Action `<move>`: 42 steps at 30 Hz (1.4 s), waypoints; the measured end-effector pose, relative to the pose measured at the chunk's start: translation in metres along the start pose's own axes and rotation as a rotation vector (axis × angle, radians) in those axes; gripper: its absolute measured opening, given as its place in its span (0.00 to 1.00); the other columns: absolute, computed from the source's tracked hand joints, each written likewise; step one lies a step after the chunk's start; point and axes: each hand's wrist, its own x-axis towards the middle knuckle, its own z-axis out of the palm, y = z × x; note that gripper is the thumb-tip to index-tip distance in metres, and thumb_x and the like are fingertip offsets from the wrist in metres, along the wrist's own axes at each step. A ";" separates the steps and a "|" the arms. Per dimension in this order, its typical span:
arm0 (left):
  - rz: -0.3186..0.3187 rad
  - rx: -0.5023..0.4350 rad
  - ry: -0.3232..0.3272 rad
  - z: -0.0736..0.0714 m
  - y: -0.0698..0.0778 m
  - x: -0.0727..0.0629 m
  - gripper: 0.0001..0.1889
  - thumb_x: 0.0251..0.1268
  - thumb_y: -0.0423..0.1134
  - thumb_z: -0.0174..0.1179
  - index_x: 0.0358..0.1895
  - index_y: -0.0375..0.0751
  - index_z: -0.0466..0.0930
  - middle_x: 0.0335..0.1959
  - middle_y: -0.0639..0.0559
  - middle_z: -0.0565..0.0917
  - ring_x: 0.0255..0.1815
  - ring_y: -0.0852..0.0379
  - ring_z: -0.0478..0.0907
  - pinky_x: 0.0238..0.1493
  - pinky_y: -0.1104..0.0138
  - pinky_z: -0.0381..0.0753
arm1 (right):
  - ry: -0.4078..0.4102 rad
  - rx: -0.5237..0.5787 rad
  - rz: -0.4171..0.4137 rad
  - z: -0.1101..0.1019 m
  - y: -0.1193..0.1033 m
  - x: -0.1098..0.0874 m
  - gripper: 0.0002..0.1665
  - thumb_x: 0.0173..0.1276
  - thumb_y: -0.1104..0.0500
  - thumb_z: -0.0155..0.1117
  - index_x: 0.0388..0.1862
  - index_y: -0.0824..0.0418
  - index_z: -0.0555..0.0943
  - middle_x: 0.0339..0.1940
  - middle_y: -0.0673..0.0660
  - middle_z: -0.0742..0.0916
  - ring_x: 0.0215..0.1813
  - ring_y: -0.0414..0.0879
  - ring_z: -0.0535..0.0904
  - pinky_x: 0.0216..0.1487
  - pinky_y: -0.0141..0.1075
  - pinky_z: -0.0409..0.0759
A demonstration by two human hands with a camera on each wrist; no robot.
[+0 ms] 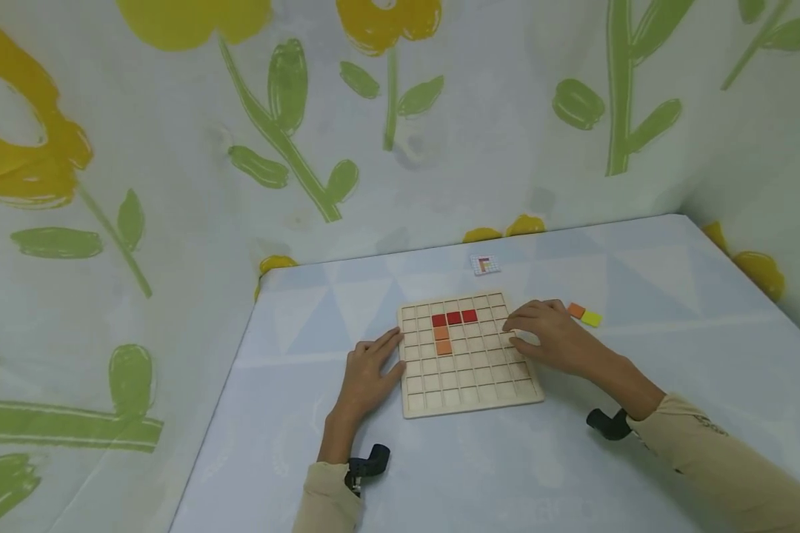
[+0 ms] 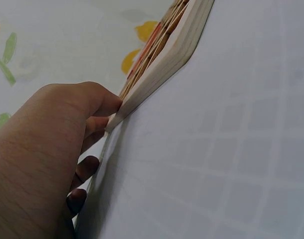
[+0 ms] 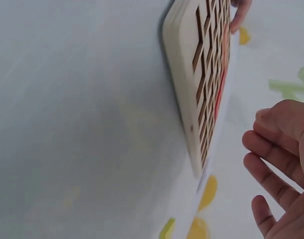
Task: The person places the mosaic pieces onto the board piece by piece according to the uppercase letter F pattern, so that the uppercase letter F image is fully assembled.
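Observation:
A wooden grid board (image 1: 470,396) lies on the table, its square cells framed by raised ridges. Three red tiles (image 1: 454,318) sit in a row in it, and two orange tiles (image 1: 443,340) run down below the leftmost red one. My left hand (image 1: 367,376) rests against the board's left edge, thumb and fingertips touching the rim, as the left wrist view also shows. Over the right edge hovers my right hand (image 1: 556,337), fingers loosely bent. In the right wrist view that hand (image 3: 284,154) is apart from the board, with nothing visible between thumb and fingers.
Just beyond my right hand lie a loose orange tile (image 1: 576,310) and a yellow tile (image 1: 591,318). Behind the board is a small card (image 1: 485,265) printed with a coloured pattern. Flower-printed cloth (image 1: 440,185) hangs at the table's back and sides.

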 end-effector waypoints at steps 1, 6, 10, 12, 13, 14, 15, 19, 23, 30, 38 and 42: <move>-0.001 -0.001 0.002 0.000 -0.001 0.000 0.28 0.71 0.50 0.57 0.73 0.53 0.71 0.74 0.65 0.67 0.56 0.53 0.70 0.58 0.52 0.65 | 0.004 0.000 0.007 -0.002 0.003 -0.003 0.11 0.61 0.62 0.74 0.44 0.57 0.88 0.47 0.53 0.87 0.55 0.53 0.80 0.54 0.54 0.68; 0.000 -0.010 0.006 0.001 -0.002 0.000 0.28 0.70 0.50 0.57 0.72 0.53 0.72 0.74 0.64 0.68 0.56 0.53 0.70 0.58 0.52 0.65 | 0.028 -0.011 0.036 -0.009 0.013 -0.017 0.11 0.60 0.64 0.74 0.43 0.58 0.88 0.45 0.54 0.87 0.53 0.54 0.80 0.52 0.55 0.68; -0.004 -0.014 -0.006 0.002 -0.003 -0.001 0.28 0.70 0.51 0.57 0.73 0.53 0.71 0.74 0.63 0.67 0.56 0.53 0.70 0.58 0.52 0.65 | 0.051 -0.027 0.045 -0.013 0.020 -0.026 0.11 0.58 0.65 0.75 0.42 0.58 0.88 0.44 0.54 0.87 0.52 0.55 0.80 0.51 0.55 0.68; -0.010 -0.007 -0.014 0.002 -0.003 -0.003 0.29 0.71 0.51 0.56 0.73 0.54 0.70 0.75 0.64 0.67 0.57 0.53 0.70 0.58 0.52 0.65 | 0.065 -0.034 0.043 -0.014 0.023 -0.030 0.12 0.58 0.66 0.75 0.41 0.58 0.88 0.44 0.54 0.87 0.51 0.55 0.80 0.50 0.56 0.68; -0.017 -0.004 -0.017 0.001 -0.003 -0.004 0.29 0.71 0.51 0.56 0.73 0.54 0.70 0.75 0.64 0.66 0.57 0.53 0.69 0.59 0.52 0.65 | 0.070 -0.033 0.042 -0.015 0.024 -0.031 0.12 0.58 0.66 0.75 0.41 0.58 0.88 0.44 0.54 0.87 0.51 0.55 0.80 0.50 0.56 0.68; -0.023 -0.002 -0.014 0.000 -0.004 -0.005 0.29 0.71 0.51 0.56 0.73 0.54 0.70 0.75 0.65 0.66 0.57 0.53 0.69 0.58 0.52 0.65 | 0.071 -0.030 0.041 -0.015 0.025 -0.031 0.12 0.58 0.66 0.75 0.41 0.58 0.88 0.44 0.54 0.87 0.51 0.55 0.80 0.50 0.56 0.68; -0.028 0.004 -0.009 -0.001 -0.004 -0.006 0.29 0.70 0.51 0.57 0.73 0.54 0.70 0.75 0.65 0.66 0.57 0.53 0.69 0.58 0.52 0.65 | 0.070 -0.026 0.042 -0.015 0.026 -0.032 0.12 0.58 0.66 0.75 0.41 0.58 0.88 0.44 0.54 0.87 0.51 0.55 0.80 0.51 0.56 0.68; -0.034 0.009 0.014 -0.006 -0.006 -0.008 0.29 0.70 0.51 0.58 0.73 0.54 0.71 0.74 0.65 0.67 0.57 0.53 0.70 0.58 0.52 0.65 | 0.048 -0.020 0.063 -0.017 0.029 -0.033 0.11 0.60 0.65 0.74 0.43 0.59 0.87 0.45 0.55 0.87 0.53 0.55 0.79 0.52 0.56 0.67; -0.021 -0.001 0.006 -0.006 -0.007 -0.006 0.28 0.70 0.51 0.58 0.73 0.54 0.71 0.74 0.65 0.67 0.57 0.53 0.69 0.58 0.53 0.65 | 0.040 -0.034 0.104 -0.021 0.033 -0.039 0.11 0.59 0.66 0.74 0.42 0.59 0.88 0.44 0.55 0.87 0.53 0.57 0.79 0.53 0.57 0.66; -0.018 -0.004 0.019 -0.001 -0.006 -0.004 0.28 0.70 0.50 0.58 0.73 0.55 0.71 0.74 0.66 0.67 0.57 0.53 0.70 0.58 0.53 0.65 | 0.042 -0.068 0.136 -0.026 0.042 -0.052 0.11 0.59 0.66 0.75 0.41 0.59 0.88 0.47 0.58 0.88 0.53 0.58 0.79 0.51 0.60 0.67; -0.016 -0.021 0.015 0.000 -0.002 -0.003 0.28 0.70 0.50 0.58 0.73 0.55 0.71 0.74 0.65 0.67 0.57 0.53 0.70 0.59 0.52 0.65 | 0.015 -0.107 0.191 -0.026 0.054 -0.064 0.10 0.56 0.63 0.77 0.37 0.55 0.87 0.43 0.55 0.88 0.51 0.57 0.79 0.50 0.62 0.67; -0.007 -0.041 0.011 0.002 0.000 -0.002 0.28 0.70 0.50 0.58 0.73 0.55 0.71 0.74 0.64 0.67 0.56 0.53 0.69 0.59 0.52 0.64 | -0.034 -0.136 0.242 -0.028 0.060 -0.067 0.10 0.57 0.62 0.76 0.39 0.56 0.87 0.45 0.58 0.88 0.52 0.58 0.79 0.51 0.64 0.66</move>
